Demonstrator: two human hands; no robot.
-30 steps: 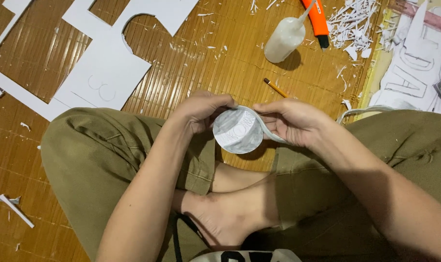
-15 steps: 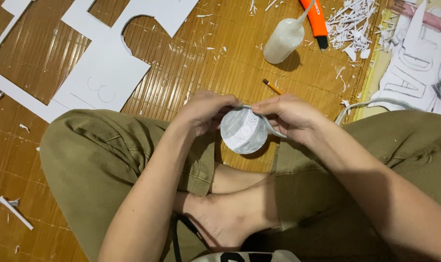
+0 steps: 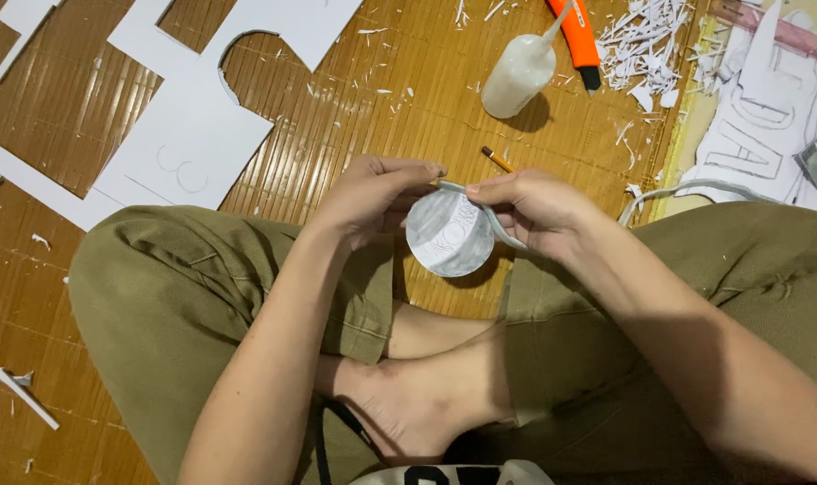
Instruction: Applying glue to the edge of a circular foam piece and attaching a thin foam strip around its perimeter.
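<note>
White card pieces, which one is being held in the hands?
The small round disc, pinched between the left hand and right hand. The large cut sheets lie flat on the mat, untouched.

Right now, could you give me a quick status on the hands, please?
Left hand and right hand both grip white paper disc. Thin strip trails right. Pencil just beyond.

pencil (image 3: 497, 160): mostly hidden behind right hand (image 3: 534, 208) | cutter (image 3: 574, 36): perhaps edge-cropped

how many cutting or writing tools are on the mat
2: an orange knife at the top by the glue bottle, and a pencil just above the right hand, partly hidden by it.
</note>
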